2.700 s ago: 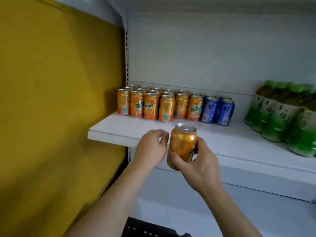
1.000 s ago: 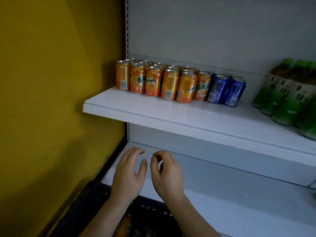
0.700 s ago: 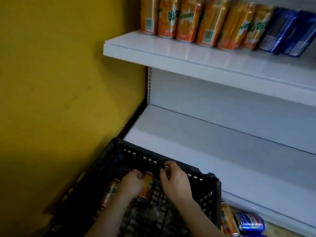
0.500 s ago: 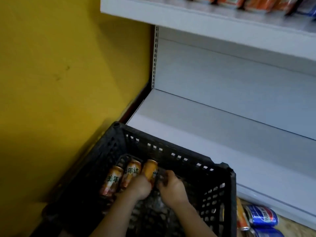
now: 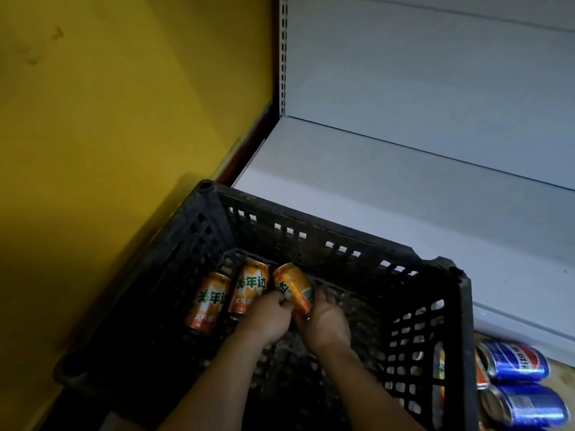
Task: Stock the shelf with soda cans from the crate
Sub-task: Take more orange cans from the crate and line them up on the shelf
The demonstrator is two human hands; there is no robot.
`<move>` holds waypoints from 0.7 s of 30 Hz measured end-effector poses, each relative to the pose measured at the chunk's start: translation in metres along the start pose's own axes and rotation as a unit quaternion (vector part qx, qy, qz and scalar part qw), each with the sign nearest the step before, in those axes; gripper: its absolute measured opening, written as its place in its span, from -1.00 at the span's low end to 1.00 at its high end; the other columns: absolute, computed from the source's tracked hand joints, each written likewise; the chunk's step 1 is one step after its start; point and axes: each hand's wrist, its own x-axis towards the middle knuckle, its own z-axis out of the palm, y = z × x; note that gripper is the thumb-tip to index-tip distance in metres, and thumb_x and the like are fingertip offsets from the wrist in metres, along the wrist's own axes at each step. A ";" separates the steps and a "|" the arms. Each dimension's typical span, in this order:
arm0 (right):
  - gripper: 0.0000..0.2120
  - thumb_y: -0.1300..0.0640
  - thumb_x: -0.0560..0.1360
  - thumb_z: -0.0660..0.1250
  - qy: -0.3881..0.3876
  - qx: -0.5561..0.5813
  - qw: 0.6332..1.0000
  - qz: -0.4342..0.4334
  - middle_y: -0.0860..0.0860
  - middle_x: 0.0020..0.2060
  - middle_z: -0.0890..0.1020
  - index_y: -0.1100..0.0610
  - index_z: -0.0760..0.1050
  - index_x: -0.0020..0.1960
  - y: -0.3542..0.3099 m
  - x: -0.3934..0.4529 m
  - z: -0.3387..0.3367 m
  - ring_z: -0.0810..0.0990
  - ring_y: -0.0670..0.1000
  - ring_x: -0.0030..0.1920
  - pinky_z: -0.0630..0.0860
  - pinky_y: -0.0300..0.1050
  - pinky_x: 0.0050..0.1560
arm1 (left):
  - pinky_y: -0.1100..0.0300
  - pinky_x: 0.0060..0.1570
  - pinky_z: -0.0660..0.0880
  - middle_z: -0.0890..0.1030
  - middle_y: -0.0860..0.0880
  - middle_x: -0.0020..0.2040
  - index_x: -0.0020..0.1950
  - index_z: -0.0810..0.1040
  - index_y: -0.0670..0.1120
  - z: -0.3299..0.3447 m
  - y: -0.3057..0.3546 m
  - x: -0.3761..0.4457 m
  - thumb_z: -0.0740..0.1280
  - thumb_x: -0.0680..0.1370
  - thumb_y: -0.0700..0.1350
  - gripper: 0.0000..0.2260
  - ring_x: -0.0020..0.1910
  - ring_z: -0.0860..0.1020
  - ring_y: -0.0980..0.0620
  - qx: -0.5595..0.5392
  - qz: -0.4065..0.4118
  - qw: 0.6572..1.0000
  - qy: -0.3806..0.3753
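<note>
Inside crate [image 5: 314,234]: three orange cans; both hands grip rightmost can [image 5: 292,289]; two blue outside.

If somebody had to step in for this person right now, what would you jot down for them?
Hands: left hand and right hand are both in the black crate, gripping one orange can between them.
Things: two more orange cans lie beside it on the crate floor. Blue cans lie on the floor outside the crate, on its right.
Done: this can is grasped, not yet lifted out.
Left: carry it to the shelf, then the other two. The lower shelf in view holds nothing.
</note>
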 end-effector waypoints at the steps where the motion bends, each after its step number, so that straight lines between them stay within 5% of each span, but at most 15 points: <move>1: -0.37 -0.22 0.48 0.34 0.001 0.004 1.000 0.002 0.14 0.30 0.52 0.12 0.35 0.41 -0.002 -0.001 -0.002 0.55 0.16 0.24 0.49 -0.10 0.13 | 0.06 0.27 0.44 0.58 -0.07 0.26 0.30 0.54 -0.03 0.000 0.001 0.000 0.16 0.67 0.03 -0.71 0.22 0.52 -0.08 -0.007 -0.001 1.000 -0.010; 4: -0.54 -0.26 0.45 0.36 -0.023 0.098 0.995 0.017 0.06 0.02 0.67 0.08 0.55 0.14 -0.006 -0.012 -0.020 0.65 0.07 0.04 0.48 -0.20 -0.08 | 0.05 0.25 0.45 0.59 -0.09 0.21 0.29 0.52 -0.07 -0.003 0.000 -0.005 0.19 0.64 0.14 -0.63 0.19 0.54 -0.08 -0.077 -0.028 0.997 -0.002; 7: -0.71 -0.17 0.42 0.44 -0.025 0.208 0.977 -0.029 -0.12 -0.17 0.66 -0.03 0.56 0.04 -0.009 -0.037 -0.045 0.61 -0.18 -0.18 0.43 -0.38 -0.24 | -0.02 0.17 0.55 0.60 -0.05 0.16 0.26 0.47 0.02 -0.009 0.005 -0.023 0.37 0.51 0.23 -0.57 0.15 0.58 -0.08 -0.280 -0.052 0.958 -0.015; 10: -0.68 -0.14 0.37 0.47 -0.009 0.277 0.959 -0.064 -0.12 -0.14 0.67 -0.08 0.55 0.08 -0.015 -0.064 -0.071 0.63 -0.19 -0.13 0.54 -0.28 -0.11 | 0.08 -0.09 0.57 0.64 -0.01 0.13 0.29 0.48 0.06 -0.015 0.024 -0.048 0.51 0.41 0.19 -0.48 0.07 0.63 -0.01 -0.383 -0.011 0.924 0.000; 14: -0.77 -0.09 0.42 0.28 0.041 0.357 0.927 -0.104 -0.12 -0.11 0.71 -0.07 0.66 -0.05 -0.028 -0.084 -0.123 0.65 -0.12 -0.03 0.54 -0.17 0.02 | 0.06 0.08 0.58 0.63 0.06 0.03 0.28 0.45 0.07 -0.038 0.061 -0.088 0.54 0.40 0.13 -0.48 0.00 0.62 0.08 -0.322 0.093 0.938 0.086; 17: -0.83 0.04 0.60 0.28 0.073 0.412 0.896 -0.147 -0.16 0.00 0.70 -0.07 0.64 0.09 -0.048 -0.100 -0.175 0.64 -0.16 0.07 0.53 -0.19 0.11 | 0.20 0.05 0.55 0.67 0.12 0.03 0.24 0.45 0.17 -0.059 0.093 -0.115 0.58 0.35 0.12 -0.47 -0.01 0.64 0.20 -0.313 0.190 0.927 0.075; 21: -0.75 0.10 0.57 0.38 0.098 0.397 0.886 -0.217 -0.18 0.01 0.69 -0.08 0.54 0.23 -0.076 -0.118 -0.244 0.65 -0.17 0.04 0.58 -0.23 0.00 | 0.26 0.00 0.57 0.68 0.15 0.05 0.31 0.44 0.22 -0.080 0.146 -0.148 0.56 0.42 -0.01 -0.47 0.01 0.65 0.23 -0.292 0.310 0.898 0.114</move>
